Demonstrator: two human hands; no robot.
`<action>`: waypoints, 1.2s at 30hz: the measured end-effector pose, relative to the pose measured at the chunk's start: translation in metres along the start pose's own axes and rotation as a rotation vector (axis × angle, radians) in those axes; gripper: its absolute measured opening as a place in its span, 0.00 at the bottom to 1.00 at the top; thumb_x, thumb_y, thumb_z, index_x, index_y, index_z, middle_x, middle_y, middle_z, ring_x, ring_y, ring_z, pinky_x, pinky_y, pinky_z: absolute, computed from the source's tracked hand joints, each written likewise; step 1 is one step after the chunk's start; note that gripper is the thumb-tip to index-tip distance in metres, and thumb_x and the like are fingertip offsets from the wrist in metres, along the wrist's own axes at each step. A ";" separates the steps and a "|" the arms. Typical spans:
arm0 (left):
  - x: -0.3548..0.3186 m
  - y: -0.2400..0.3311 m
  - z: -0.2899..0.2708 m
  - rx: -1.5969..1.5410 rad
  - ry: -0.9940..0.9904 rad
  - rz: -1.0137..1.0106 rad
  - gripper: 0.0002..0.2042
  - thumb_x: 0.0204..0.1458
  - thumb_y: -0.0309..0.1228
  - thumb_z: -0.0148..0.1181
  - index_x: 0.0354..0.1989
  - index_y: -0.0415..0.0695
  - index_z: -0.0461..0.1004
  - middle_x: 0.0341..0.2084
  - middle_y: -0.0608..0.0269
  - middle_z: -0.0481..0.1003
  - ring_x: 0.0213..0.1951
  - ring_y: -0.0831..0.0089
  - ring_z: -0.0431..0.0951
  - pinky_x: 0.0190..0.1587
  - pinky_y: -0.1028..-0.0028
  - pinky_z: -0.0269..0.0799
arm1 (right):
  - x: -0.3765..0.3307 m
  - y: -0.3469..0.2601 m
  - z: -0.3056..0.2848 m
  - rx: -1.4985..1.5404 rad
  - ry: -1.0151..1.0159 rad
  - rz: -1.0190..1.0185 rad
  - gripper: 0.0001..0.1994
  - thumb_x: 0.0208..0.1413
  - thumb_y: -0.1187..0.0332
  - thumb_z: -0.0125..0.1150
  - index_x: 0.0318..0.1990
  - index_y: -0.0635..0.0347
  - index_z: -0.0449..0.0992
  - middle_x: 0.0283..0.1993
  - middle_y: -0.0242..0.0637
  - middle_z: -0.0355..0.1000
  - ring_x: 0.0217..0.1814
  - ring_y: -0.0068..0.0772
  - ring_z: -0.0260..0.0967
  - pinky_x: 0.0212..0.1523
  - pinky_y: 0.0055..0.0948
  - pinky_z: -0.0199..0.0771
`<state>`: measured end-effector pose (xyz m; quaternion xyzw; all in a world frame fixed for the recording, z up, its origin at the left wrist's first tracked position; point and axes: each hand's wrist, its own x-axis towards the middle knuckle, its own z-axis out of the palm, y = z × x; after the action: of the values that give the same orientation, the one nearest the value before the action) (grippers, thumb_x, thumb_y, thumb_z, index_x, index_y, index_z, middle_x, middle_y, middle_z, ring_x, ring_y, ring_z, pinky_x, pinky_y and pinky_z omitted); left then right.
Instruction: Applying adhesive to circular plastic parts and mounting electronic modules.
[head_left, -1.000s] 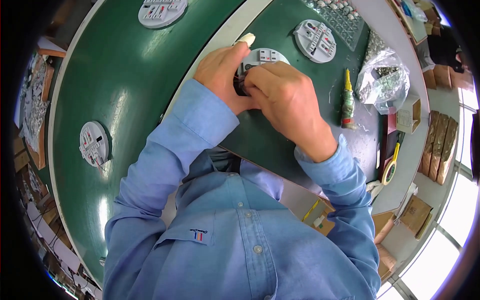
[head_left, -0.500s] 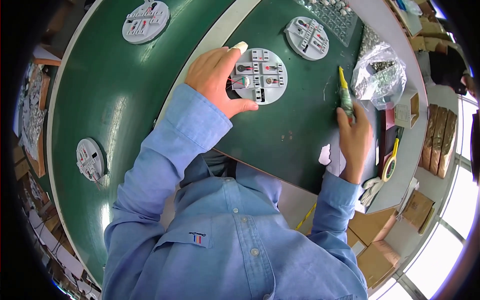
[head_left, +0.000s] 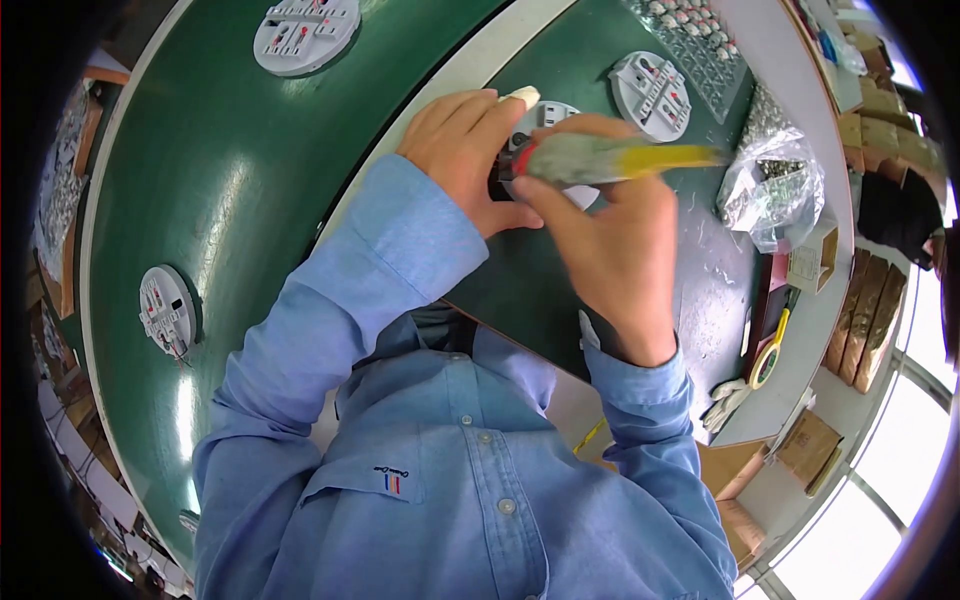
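Observation:
My left hand (head_left: 462,150) lies around the left side of a round light-grey plastic disc (head_left: 556,110), thumb at its near edge. A whitish cover sits on one fingertip. My right hand (head_left: 635,235) grips a hand tool (head_left: 590,160) with a green wrapped body, a red and dark end and a blurred yellow end. The dark end points left over the disc, close to my left hand. Its tip and most of the disc's fitted parts are hidden behind my hands and the tool.
Another fitted disc (head_left: 650,97) lies beyond my right hand, near a clear tray (head_left: 705,75) of small parts. A plastic bag (head_left: 775,180) of parts lies at right, with a yellow-rimmed magnifier (head_left: 767,355) and glove (head_left: 727,402). More discs (head_left: 167,310) rest on the green surface at left.
My right hand has picked the tool up off the table at right and carried it left over the disc, its yellow end now pointing right. My left hand stays at the disc.

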<state>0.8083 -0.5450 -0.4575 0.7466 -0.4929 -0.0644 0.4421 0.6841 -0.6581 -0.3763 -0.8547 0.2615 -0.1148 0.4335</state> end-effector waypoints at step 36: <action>0.023 -0.004 0.022 -0.004 0.024 0.118 0.43 0.32 0.37 0.85 0.63 0.43 0.72 0.53 0.54 0.77 0.57 0.51 0.75 0.60 0.56 0.69 | -0.034 0.058 -0.066 0.296 0.491 0.313 0.08 0.63 0.71 0.69 0.42 0.68 0.79 0.36 0.31 0.77 0.39 0.21 0.76 0.43 0.27 0.78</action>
<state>0.8113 -0.5759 -0.4652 0.7159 -0.5308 -0.0303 0.4525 0.6081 -0.7125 -0.3822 -0.6786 0.4670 -0.2860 0.4896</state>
